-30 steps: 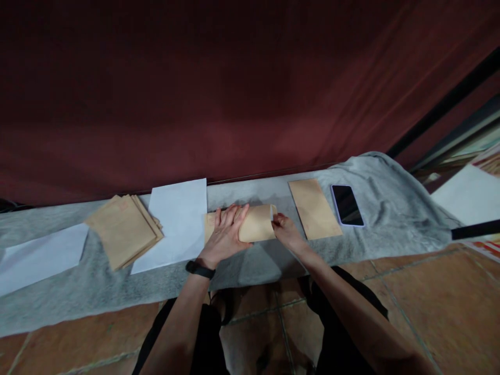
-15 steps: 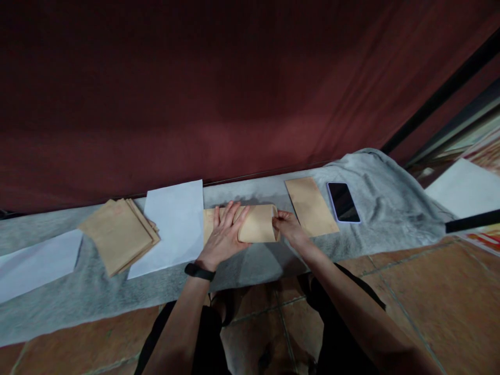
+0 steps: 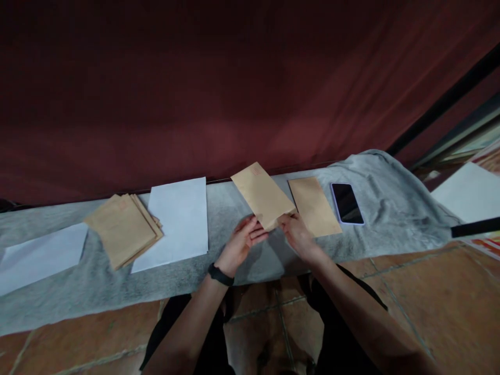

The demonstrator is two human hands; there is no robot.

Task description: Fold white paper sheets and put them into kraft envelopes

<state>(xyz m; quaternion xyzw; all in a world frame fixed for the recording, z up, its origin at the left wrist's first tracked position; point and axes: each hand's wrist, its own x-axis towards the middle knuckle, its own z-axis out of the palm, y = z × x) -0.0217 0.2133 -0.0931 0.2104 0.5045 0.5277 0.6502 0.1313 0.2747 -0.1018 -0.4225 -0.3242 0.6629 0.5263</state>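
Note:
A brown paper envelope (image 3: 263, 192) with a small reddish print in its far corner is held tilted above the grey cloth. My left hand (image 3: 240, 242), with a dark band on the wrist, has its fingers at the envelope's near left corner, some of them under it. Gripping the near right edge is my right hand (image 3: 295, 232), its fingertips partly hidden by the paper. Just right of that hand, another brown envelope (image 3: 315, 205) lies flat on the cloth.
A stack of brown envelopes (image 3: 125, 229) overlaps white paper sheets (image 3: 182, 221) on the left. Farther left lies more white paper (image 3: 39, 255). A phone (image 3: 347, 204) rests on the right of the grey cloth (image 3: 394, 203). A dark red curtain (image 3: 219, 104) hangs behind.
The envelope was lying flat under my spread left hand and is now lifted and turned, its far end pointing up-left. My left hand has moved to its near corner. The right hand stays at its edge.

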